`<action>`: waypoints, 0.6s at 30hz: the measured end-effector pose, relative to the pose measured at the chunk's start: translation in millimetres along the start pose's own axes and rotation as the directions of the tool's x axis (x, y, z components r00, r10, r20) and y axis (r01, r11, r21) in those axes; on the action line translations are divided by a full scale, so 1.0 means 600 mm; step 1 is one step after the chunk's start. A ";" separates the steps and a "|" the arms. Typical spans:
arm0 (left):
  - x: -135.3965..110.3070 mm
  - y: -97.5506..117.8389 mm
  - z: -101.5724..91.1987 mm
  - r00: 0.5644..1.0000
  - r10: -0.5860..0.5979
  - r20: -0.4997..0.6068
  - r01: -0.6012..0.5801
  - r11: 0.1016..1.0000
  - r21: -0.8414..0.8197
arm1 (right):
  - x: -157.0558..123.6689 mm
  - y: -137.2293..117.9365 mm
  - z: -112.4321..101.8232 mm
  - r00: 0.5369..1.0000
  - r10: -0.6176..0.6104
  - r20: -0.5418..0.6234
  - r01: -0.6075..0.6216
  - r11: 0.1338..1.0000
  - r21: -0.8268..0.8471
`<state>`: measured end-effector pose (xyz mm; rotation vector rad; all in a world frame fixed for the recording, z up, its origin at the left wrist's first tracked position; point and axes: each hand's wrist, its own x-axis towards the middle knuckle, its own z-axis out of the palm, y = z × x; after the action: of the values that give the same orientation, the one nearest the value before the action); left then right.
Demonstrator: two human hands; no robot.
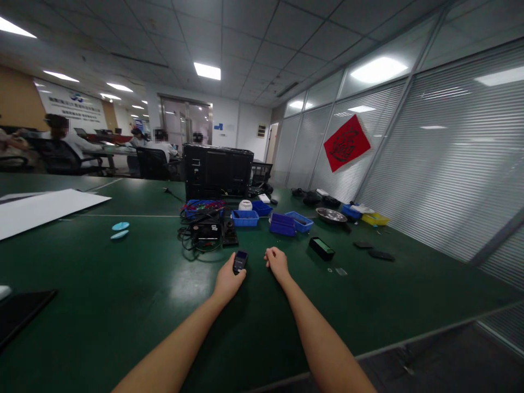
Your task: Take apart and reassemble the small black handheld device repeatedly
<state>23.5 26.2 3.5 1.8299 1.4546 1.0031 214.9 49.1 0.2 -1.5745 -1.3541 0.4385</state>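
My left hand [227,281] is wrapped round a small black handheld device with a screen [240,260], its thumb along the lower edge. The screen faces up, and its text is too small to read. To the right, my right hand [277,262] rests on the green table [270,322] with its fingers curled in. Whatever may be between those fingers is hidden. Just beyond the device stands a black stand-like part [230,234], beside a black box [206,231] with cables heaped around it. Right of my right hand lies an open black case with a green inside [322,248].
Blue bins [245,219] and a dark blue box [282,224] stand beyond my hands. A large black electronics housing [219,170] rises behind them. A metal bowl [331,215] and yellow tray [375,219] are at the right. Two light blue pieces [120,234] lie left. People sit in the background.
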 end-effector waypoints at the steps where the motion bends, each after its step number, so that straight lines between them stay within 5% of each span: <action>1: -0.002 -0.001 -0.002 1.000 -0.005 -0.008 0.005 1.000 0.000 | 0.002 0.003 -0.002 1.000 0.003 -0.008 -0.003 1.000 -0.001; 18: -0.059 -0.016 -0.080 0.974 -0.164 -0.158 0.182 0.977 0.112 | -0.023 -0.008 -0.012 1.000 -0.008 -0.014 0.007 0.998 -0.070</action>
<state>-26.0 -6.4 14.7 1.7081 1.7709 0.9973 213.5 33.5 3.2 -1.6260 -1.3776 0.3779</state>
